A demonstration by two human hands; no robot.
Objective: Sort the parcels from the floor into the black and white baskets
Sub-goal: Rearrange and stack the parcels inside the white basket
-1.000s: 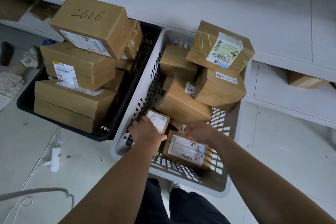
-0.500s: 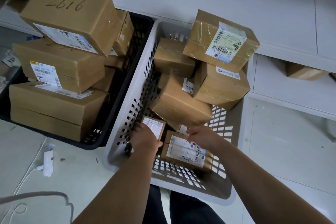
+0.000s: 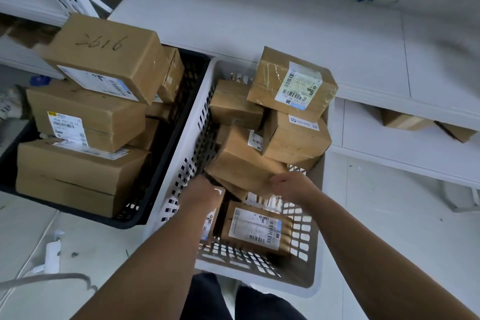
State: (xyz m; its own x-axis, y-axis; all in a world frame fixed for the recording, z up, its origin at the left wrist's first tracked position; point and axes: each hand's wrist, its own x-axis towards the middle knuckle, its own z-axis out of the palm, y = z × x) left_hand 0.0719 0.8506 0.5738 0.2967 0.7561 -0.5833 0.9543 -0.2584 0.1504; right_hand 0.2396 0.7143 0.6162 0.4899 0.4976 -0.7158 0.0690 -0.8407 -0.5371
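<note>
Both hands reach into the white basket (image 3: pixel 181 163). The right hand (image 3: pixel 291 186) curls its fingers on the near edge of a tilted parcel (image 3: pixel 241 163). The left hand (image 3: pixel 201 196) covers a small parcel (image 3: pixel 215 215), and its fingers are hidden, so I cannot tell their state. The black basket (image 3: pixel 167 156) alongside holds bigger boxes (image 3: pixel 78 169).

Black basket (image 3: pixel 122 223), white basket (image 3: pixel 179 171), perhaps navy trousers (image 3: pixel 207 299).

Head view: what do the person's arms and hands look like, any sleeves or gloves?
The left hand and right hand are ungloved; the left forearm and right forearm are bare to the frame edge; no sleeve, watch or band shows.
</note>
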